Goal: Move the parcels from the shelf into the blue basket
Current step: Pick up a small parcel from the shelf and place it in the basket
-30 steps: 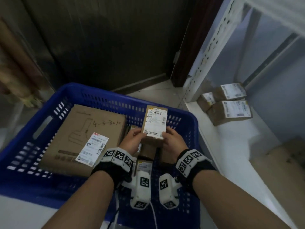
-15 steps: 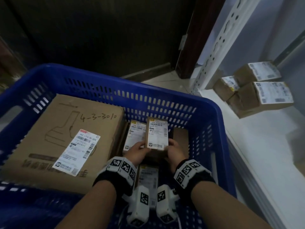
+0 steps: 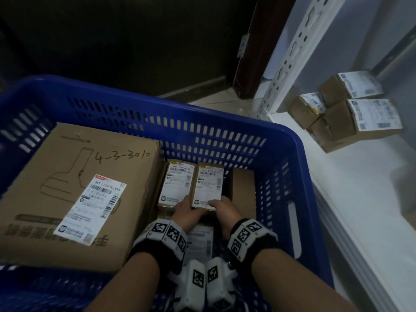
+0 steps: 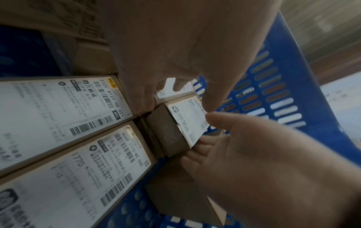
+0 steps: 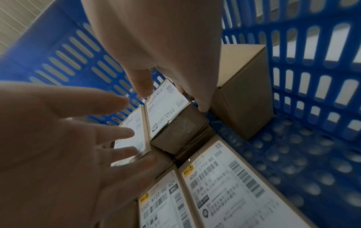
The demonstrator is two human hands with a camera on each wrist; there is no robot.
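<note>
In the blue basket (image 3: 290, 140), near its right wall: small labelled parcel (image 3: 208, 188) being set down beside a like one (image 3: 175, 184), label up. Left hand (image 3: 188, 209) at its near-left corner, right hand (image 3: 226, 209) at its near-right edge. Right hand: thumb over the label, fingers (image 4: 197, 154) under/along the side, so a light pinch on the parcel. Left hand: per right wrist view, fingers (image 5: 117, 132) spread and mostly straight, tips at the parcel's side; no real grasp seen, more a steadying touch. Parcel appears seated or nearly so; contact with basket floor not confirmable.

Progress, as judged: partway. Already in basket: 1 large flat carton (image 3: 76, 190) marked "4-3-3010" on the left, a plain brown box (image 3: 243, 190) standing on end at right, 2 further labelled parcels (image 5: 224, 185) nearest the wrists, plus the pair above. Left on the shelf (image 3: 360, 199): 3 parcels (image 3: 360, 118) visible, stacked close together at the back; more out of frame cannot be ruled out. Next: release, reach right for those.

Materials: parcels plain brown corrugated card, rectangular, sharp-edged, taped ends, white glossy barcode labels. Likely rigid and light. Basket moulded blue plastic, slotted walls, dimpled perforated floor, rounded rim. Shelf white, smooth board w/ perforated metal upright (image 3: 290, 52).
</note>
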